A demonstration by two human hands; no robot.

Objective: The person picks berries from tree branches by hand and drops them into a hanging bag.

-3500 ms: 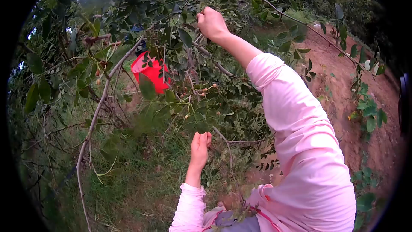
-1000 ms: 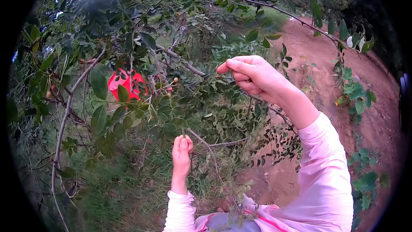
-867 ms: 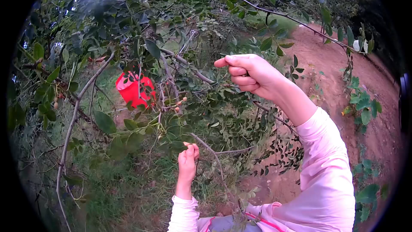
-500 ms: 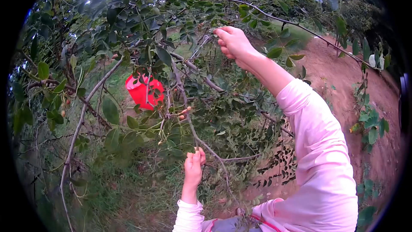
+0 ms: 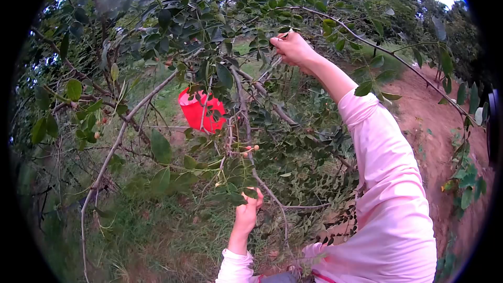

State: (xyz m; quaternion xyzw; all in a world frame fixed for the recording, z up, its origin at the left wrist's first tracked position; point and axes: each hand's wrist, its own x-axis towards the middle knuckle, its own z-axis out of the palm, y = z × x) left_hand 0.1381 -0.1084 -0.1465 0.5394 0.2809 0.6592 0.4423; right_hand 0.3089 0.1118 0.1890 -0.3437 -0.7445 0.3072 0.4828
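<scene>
My right hand (image 5: 294,50) is raised among the upper leaves, thumb and fingers pinched at a twig tip; what lies between them is too small to make out. Lower down, my left hand (image 5: 246,215) has its fingers closed beside a thin branch (image 5: 268,191), and a green leaf (image 5: 250,193) partly covers the fingertips. Whatever it grips is hidden. Between the two hands a few small reddish-orange berries (image 5: 250,152) grow on a stalk. Behind the twigs, left of the berries, is a bright red bag-like container (image 5: 196,111), partly screened by leaves.
A long bare branch (image 5: 116,144) bends down on the left. Another thin branch (image 5: 361,36) arches across the upper right. Grass (image 5: 167,241) covers the ground below, and a reddish dirt slope (image 5: 419,110) rises at right with a leafy vine (image 5: 466,178).
The view has shifted, so the branches and the red container appear farther right. My right hand has moved slightly at the twig; a leaf now overlaps my left fingertips.
</scene>
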